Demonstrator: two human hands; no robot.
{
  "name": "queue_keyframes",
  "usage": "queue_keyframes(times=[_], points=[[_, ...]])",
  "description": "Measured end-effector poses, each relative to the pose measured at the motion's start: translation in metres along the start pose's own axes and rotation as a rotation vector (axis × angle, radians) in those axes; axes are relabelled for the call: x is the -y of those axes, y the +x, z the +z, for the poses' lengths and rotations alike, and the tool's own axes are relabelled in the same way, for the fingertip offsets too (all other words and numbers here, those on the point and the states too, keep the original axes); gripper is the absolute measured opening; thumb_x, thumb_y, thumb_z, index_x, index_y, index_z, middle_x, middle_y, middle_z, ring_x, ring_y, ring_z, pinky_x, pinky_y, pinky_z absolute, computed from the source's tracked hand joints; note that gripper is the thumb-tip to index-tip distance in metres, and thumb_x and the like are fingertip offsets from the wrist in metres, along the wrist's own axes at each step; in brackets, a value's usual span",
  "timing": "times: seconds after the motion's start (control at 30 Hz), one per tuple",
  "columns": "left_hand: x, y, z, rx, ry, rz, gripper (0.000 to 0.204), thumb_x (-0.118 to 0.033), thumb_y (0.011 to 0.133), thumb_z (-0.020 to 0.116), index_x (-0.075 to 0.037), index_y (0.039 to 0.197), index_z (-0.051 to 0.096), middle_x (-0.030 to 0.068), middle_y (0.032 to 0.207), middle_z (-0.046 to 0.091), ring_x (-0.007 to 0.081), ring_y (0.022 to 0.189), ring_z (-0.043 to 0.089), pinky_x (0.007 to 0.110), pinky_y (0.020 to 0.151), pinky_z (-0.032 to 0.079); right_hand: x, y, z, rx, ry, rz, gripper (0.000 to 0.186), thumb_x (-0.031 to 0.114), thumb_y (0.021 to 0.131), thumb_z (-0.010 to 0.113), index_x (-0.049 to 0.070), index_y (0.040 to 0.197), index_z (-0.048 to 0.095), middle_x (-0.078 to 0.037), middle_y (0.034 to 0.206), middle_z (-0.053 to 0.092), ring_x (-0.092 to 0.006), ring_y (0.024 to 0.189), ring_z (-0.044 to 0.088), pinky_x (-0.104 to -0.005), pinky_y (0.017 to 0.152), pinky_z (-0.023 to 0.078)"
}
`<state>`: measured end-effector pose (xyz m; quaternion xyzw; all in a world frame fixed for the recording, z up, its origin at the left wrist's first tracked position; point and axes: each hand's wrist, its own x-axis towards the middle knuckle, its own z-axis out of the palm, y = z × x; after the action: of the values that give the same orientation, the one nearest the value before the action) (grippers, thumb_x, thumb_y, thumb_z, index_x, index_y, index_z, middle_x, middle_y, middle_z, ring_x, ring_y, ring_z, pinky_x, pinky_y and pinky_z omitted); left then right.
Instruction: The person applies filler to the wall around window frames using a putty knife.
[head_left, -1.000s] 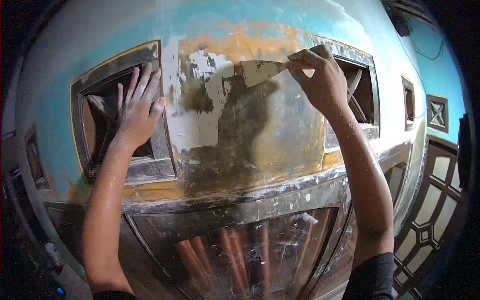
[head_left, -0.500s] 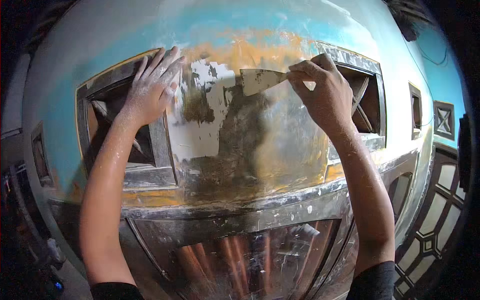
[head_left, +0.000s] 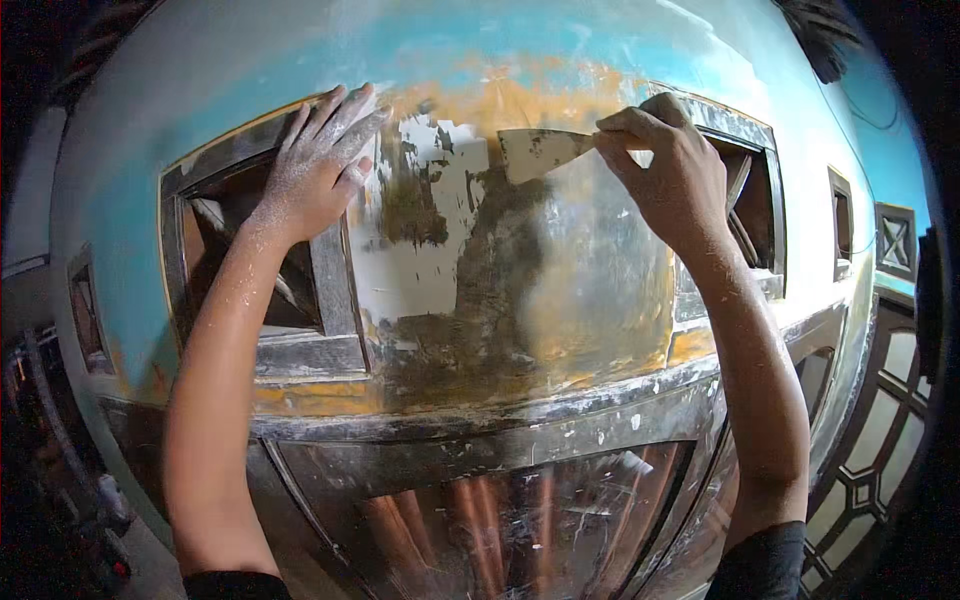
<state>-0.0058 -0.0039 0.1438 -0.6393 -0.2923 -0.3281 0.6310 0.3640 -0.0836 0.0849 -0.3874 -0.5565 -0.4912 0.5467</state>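
Observation:
My right hand [head_left: 672, 165] pinches the handle end of a putty knife [head_left: 545, 153], its wide, stained blade pointing left. The blade lies at the wall [head_left: 600, 290], just right of a patch of white filler [head_left: 412, 275] with ragged edges. Whether its edge touches the surface I cannot tell. Dusted with white powder, my left hand [head_left: 318, 170] rests with spread fingers over the upper right corner of the left wooden window frame [head_left: 328, 285]. Its fingertips reach the wall beside the filler. Around the patch the wall is dark grey and ochre, with turquoise paint above.
On the right, behind my wrist, is a second wooden vent frame [head_left: 778, 200] with crossed slats. A paint-spotted wooden ledge [head_left: 500, 430] runs below the bare wall, above a glass pane [head_left: 530, 520] with reddish folds behind it. A panelled door [head_left: 870, 450] stands far right.
The whole view has shifted slightly, so the wall and both hands appear further right. The putty knife sits a little higher in the picture. My left hand keeps its place on the frame.

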Motion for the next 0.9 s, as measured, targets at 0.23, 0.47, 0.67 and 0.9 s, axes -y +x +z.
queue_keyframes(times=[0.23,0.47,0.67,0.9], points=[[0.002,-0.001,-0.002,-0.007,0.009,0.033,0.055,-0.02,0.102,0.049,-0.019,0.156,0.041,0.0055,0.169,0.026,0.0322,0.156,0.022,0.053,0.128,0.017,-0.009,0.007,-0.001,-0.022,-0.062,-0.073,0.02,0.032,0.094,0.073,0.018,0.108,0.078,0.002,0.107,0.069,-0.0179,0.094,0.072,-0.0353,0.076,0.057],[0.004,-0.004,0.002,-0.037,0.047,0.036,0.054,-0.022,0.101,0.05,-0.017,0.155,0.043,0.0055,0.168,0.028,0.0317,0.155,0.024,0.053,0.128,0.018,-0.006,0.012,-0.005,-0.01,-0.069,-0.101,0.019,0.029,0.094,0.075,0.017,0.108,0.079,0.001,0.105,0.067,-0.0186,0.094,0.071,-0.0364,0.077,0.057],[0.001,-0.003,-0.002,0.0,0.031,0.023,0.055,-0.023,0.105,0.045,-0.022,0.159,0.037,0.0064,0.169,0.027,0.0341,0.156,0.021,0.052,0.128,0.016,-0.001,0.014,-0.004,-0.026,-0.103,-0.184,0.018,0.03,0.095,0.074,0.017,0.107,0.079,0.001,0.105,0.067,-0.018,0.093,0.072,-0.0359,0.073,0.056],[0.002,-0.004,0.002,-0.047,-0.007,0.063,0.055,-0.022,0.104,0.049,-0.022,0.158,0.039,0.0069,0.168,0.028,0.0333,0.156,0.022,0.054,0.127,0.018,-0.013,-0.01,-0.015,0.048,-0.079,-0.112,0.018,0.027,0.097,0.072,0.017,0.11,0.077,0.002,0.108,0.07,-0.0145,0.093,0.073,-0.0342,0.073,0.057]])
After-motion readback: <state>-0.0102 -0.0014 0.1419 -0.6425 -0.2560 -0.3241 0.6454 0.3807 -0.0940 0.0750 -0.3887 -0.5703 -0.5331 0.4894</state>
